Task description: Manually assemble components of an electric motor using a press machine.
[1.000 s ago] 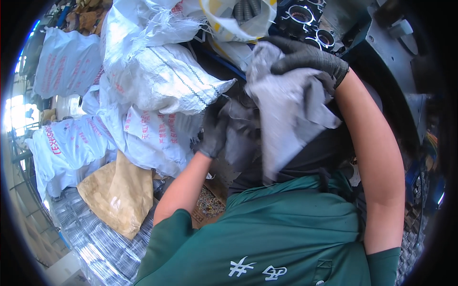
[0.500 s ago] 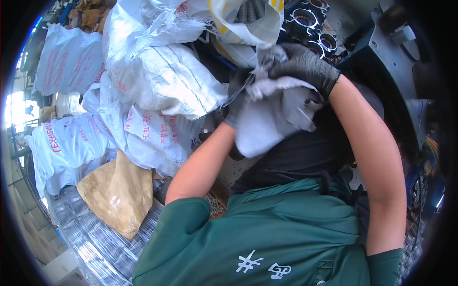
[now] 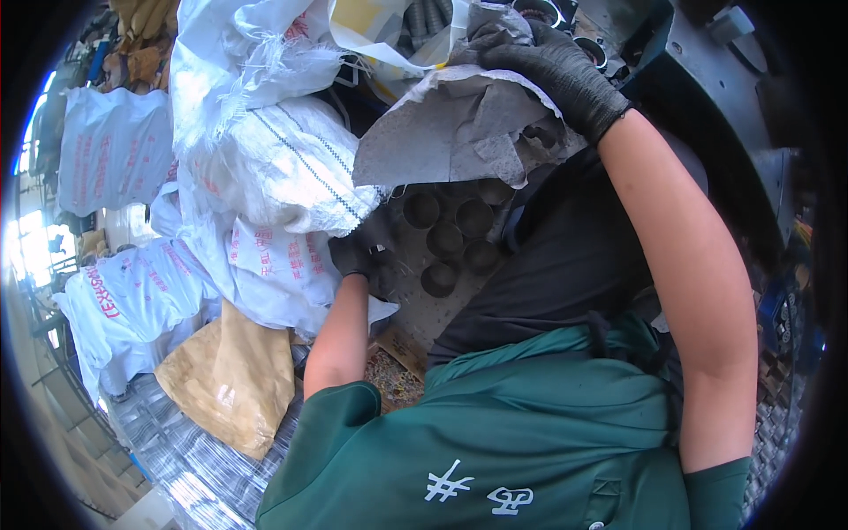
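My right hand (image 3: pixel 565 78), in a black glove, grips the bunched upper end of a crumpled, worn grey sheet (image 3: pixel 450 132). Whether it is paper or cloth I cannot tell. The sheet hangs spread to the left, with a torn hole near its right side. Below it, several dark round ring-like or cup-like parts (image 3: pixel 444 239) sit on the grey floor. My left hand (image 3: pixel 356 256), also gloved in black, is low beside the white woven sack (image 3: pixel 300 163); its fingers are lost in shadow, so their pose is unclear.
White sacks with red print (image 3: pixel 115 150) are piled on the left. A brown paper bag (image 3: pixel 234 375) lies on plastic-wrapped goods (image 3: pixel 203 459). A white and yellow sack (image 3: pixel 380 35) with grey coiled parts stands ahead. A dark machine frame (image 3: pixel 707 115) is at right.
My left hand has come away from the grey sheet, down and left beside the sack. My right hand has moved slightly up with the sheet, which now hangs wider. The round parts below have come into view.
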### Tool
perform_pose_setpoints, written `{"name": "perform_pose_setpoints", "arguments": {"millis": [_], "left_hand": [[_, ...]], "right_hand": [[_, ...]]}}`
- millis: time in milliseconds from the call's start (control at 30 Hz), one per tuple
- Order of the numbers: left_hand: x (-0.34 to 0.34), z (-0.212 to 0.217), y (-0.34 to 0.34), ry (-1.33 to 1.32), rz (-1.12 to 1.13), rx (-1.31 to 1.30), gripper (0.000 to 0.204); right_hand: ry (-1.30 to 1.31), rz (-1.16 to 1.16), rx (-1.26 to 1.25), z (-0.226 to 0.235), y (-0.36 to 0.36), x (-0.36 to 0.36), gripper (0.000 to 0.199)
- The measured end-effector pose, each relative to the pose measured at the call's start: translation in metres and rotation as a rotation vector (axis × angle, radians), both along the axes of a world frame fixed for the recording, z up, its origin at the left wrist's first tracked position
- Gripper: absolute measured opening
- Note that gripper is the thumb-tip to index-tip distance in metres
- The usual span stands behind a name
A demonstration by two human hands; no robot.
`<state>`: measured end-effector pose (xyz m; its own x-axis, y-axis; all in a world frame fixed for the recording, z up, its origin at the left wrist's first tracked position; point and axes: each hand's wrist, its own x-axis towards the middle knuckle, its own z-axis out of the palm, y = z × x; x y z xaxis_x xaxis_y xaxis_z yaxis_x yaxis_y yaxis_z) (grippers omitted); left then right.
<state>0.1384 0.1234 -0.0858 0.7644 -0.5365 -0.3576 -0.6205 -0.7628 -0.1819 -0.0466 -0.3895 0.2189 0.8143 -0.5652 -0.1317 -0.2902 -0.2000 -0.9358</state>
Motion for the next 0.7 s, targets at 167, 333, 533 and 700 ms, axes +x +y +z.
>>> {"name": "perform_pose_setpoints", "arguments": {"millis": [167,333,533,700], "left_hand": [[0.05,-0.029,-0.01,0.215,-0.035,-0.274,0.061],[0.043,0.015,-0.047,0.544,0.163,-0.111,0.064],[0.029,0.044,-0.041,0.331,-0.461,0.392,0.071],[-0.026,0.055,-0.02,0.223,-0.44,-0.244,0.062]], "right_hand": [[-0.074,0.235,-0.573,-0.017,-0.011,-0.005,0.038],[-0.029,0.272,-0.591,-0.001,-0.005,-0.008,0.038],[-0.159,0.018,0.085,0.02,0.011,-0.008,0.045],[-0.062,0.099,-0.035,0.01,0.001,-0.004,0.062]]}}
